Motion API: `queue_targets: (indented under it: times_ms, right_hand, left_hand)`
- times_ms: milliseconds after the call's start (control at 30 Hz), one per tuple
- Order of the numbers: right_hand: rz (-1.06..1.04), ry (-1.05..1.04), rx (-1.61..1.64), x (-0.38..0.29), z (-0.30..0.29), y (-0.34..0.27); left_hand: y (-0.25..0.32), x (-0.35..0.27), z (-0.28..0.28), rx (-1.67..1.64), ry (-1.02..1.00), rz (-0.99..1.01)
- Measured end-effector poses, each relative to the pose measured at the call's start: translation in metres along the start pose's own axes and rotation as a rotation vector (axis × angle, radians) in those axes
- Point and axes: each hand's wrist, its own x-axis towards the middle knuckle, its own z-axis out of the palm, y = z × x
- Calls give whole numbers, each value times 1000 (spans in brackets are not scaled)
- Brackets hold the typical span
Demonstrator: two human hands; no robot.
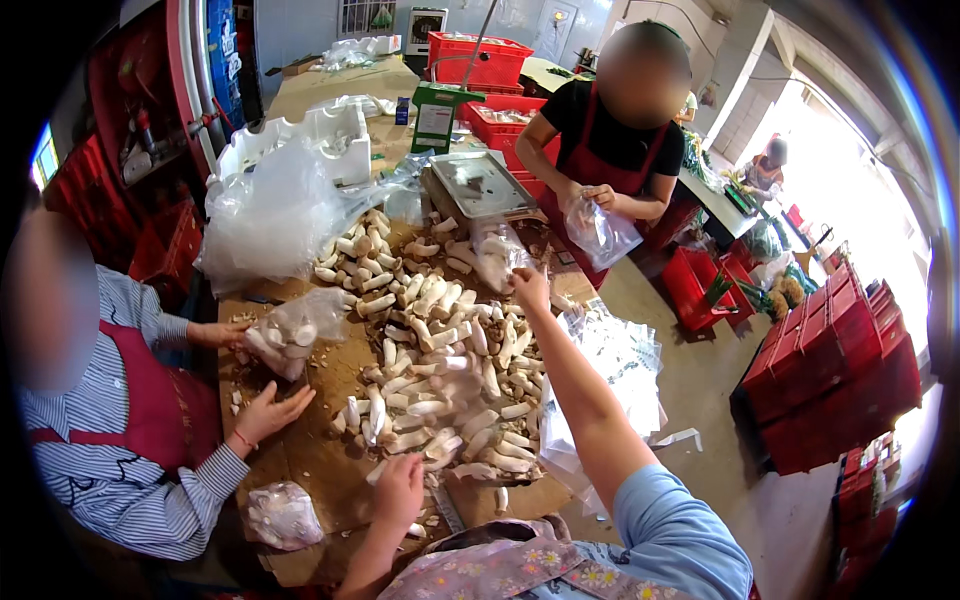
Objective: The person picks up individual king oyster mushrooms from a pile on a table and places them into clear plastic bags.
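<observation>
My right hand point(530, 290) is stretched far across the table, its fingers closed at the edge of a clear plastic bag point(496, 257) with pale mushrooms inside. That bag lies just in front of the scale's metal pan. A big heap of king oyster mushrooms point(442, 360) covers the middle of the table. Close to my body, my left hand point(400, 486) hovers at the near edge of the heap with its fingers curled; whether it holds anything is hidden. A metal blade or ruler point(448, 510) lies just right of it.
A co-worker's hands point(274, 412) at left are at a bag of mushrooms point(289, 337); a filled bag point(283, 516) lies nearer. Across the table another person handles a clear bag point(600, 229). A scale point(484, 184), empty bags point(262, 217) and white printed bags point(600, 375) surround the heap.
</observation>
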Motion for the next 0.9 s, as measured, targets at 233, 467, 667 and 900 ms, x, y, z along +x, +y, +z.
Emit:
queue_targets:
  times_ms: [233,467,667,900]
  right_hand:
    - [-172,25,175,-100,-8,-34]
    - [-40,-83,-549,-265,-121,-12]
    - [320,-109,-587,-302,-124,15]
    - [342,-336,-528,-283,-133,32]
  left_hand:
    - [-27,-33,10,240,-178,134]
    - [-11,-34,38,341,-318,184]
    - [13,-33,64,473,-442,184]
    - [-29,-45,89,718,-305,305]
